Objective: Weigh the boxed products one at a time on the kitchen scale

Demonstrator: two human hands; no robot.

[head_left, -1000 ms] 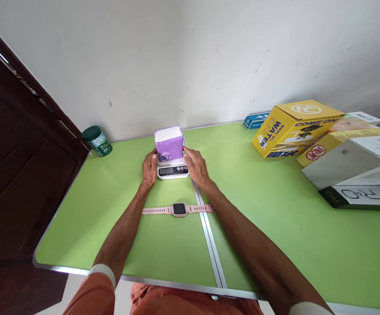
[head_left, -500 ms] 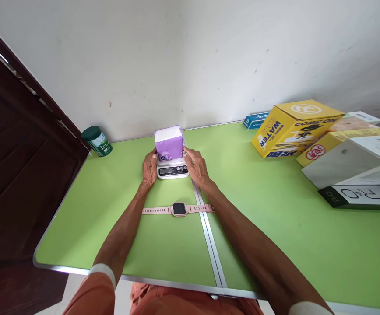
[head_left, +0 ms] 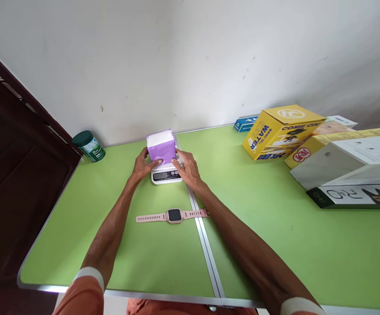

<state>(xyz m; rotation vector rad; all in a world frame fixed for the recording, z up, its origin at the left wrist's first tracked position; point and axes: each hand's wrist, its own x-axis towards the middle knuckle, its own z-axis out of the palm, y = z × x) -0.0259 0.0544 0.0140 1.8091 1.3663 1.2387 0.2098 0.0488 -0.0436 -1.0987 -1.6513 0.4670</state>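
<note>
A purple pack of tissues [head_left: 162, 151] with a white top stands on a white kitchen scale [head_left: 167, 180]; whether its base fully touches the scale is hidden. My left hand [head_left: 143, 164] grips the pack's left side, its thumb across the lower front corner. From the right, my right hand [head_left: 188, 168] grips the other side, thumb on the front and fingers partly hidden behind. The scale's dark display and buttons face me. Nearer to me, a pink smartwatch [head_left: 174, 215] lies flat with its strap stretched out, its right end close beside my right forearm.
A green canister [head_left: 89, 146] stands at the back left of the green table [head_left: 262, 245]. On the right are a small blue box [head_left: 245, 124], a yellow carton [head_left: 280, 131] and white boxes [head_left: 350, 164]. A metal seam [head_left: 206, 247] crosses the table; a wall rises behind.
Both thumbs have come round onto the front of the tissue pack, and the hands grip it more fully. The whole view has shifted slightly; the smartwatch stays in place.
</note>
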